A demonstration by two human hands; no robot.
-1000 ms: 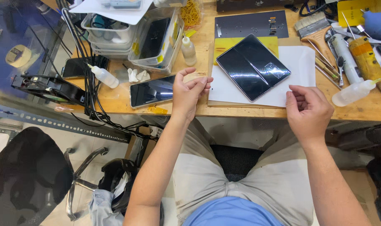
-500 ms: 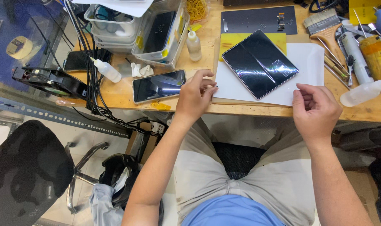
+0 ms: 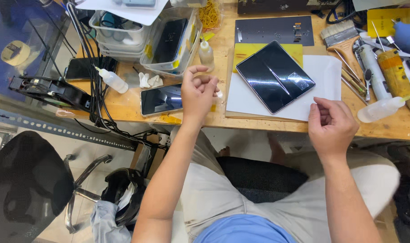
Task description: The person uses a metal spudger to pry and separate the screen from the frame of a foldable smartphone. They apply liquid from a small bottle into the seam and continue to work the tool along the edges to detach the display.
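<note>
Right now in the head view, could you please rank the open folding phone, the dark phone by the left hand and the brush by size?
1. Folding phone, clearly largest.
2. Dark phone.
3. Brush, though it looks close to the dark phone, so that order is unsure.

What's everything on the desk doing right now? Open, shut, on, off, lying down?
Foldable phone: unfolded flat on white paper, screen dark.
Small phone: lying flat, screen dark.
Left hand: raised, fingers pinching something small and white.
Right hand: at the desk edge, fingers curled, nothing visible in them.
Squeeze bottle: lying on its side.
Brush: lying flat.
</note>
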